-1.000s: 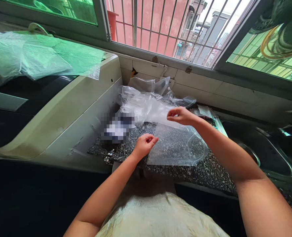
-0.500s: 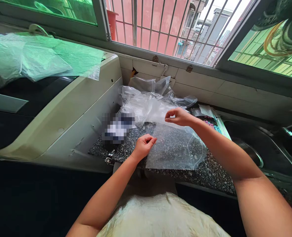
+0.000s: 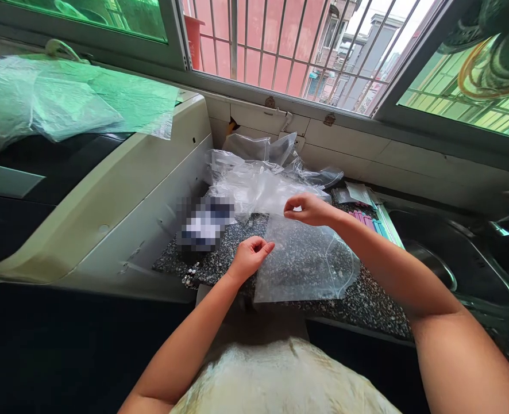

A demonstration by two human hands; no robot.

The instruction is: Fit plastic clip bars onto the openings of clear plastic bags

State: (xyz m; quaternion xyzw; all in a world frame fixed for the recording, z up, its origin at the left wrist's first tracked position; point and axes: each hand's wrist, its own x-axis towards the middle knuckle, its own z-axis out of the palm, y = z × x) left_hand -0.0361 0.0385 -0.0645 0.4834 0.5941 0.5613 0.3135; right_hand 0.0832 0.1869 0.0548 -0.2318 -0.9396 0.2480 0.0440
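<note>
A heap of crumpled plastic (image 3: 254, 184) lies beside a steel sink (image 3: 465, 270) under a barred window (image 3: 289, 46).

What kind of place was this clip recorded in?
Most likely a home kitchen: a speckled granite counter runs beside a steel sink under a barred window. Both hands, left hand and right hand, pinch a clear plastic bag.

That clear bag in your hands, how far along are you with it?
In hand: the clear bag lies on the speckled counter, the left hand pinching its near corner and the right hand pinching its far edge. Nothing shows inside it yet, so filling looks not done. A heap of plastic bags waits behind, and coloured sticks lie by the sink.
</note>
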